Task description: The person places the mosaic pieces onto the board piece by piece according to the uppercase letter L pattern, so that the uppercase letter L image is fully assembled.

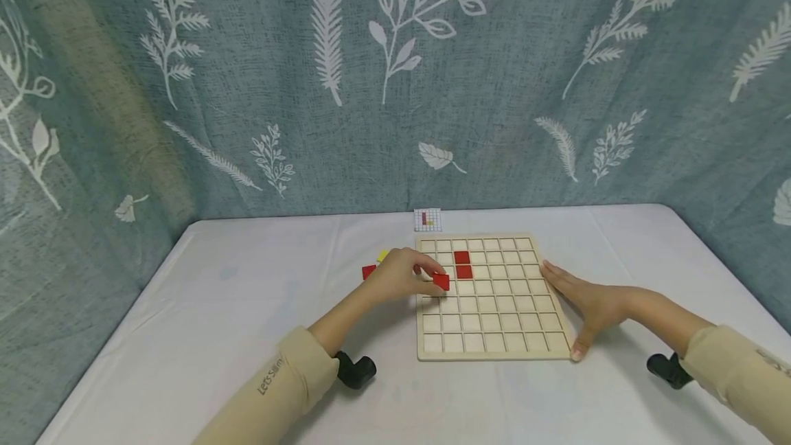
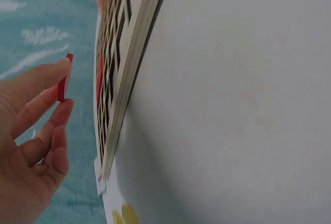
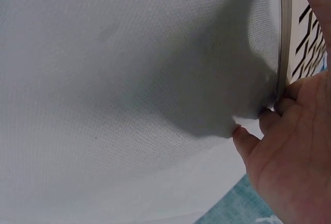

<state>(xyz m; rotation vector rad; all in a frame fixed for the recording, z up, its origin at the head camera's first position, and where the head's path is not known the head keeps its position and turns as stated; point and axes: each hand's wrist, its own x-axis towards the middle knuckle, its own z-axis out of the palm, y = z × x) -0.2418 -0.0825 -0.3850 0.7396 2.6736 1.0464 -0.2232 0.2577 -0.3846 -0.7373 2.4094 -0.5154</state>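
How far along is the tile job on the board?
Done: two red tiles lie in cells of the board. In hand: the left hand pinches a third red tile; the right hand touches the board's right edge. Likely left: placing that, perhaps also the loose red tile and yellow pieces, as the card behind the board shows red and yellow.

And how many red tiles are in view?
4: one red tile and its neighbour on the board, a third in the left grip, a fourth on the table; more may be hidden behind that grip.
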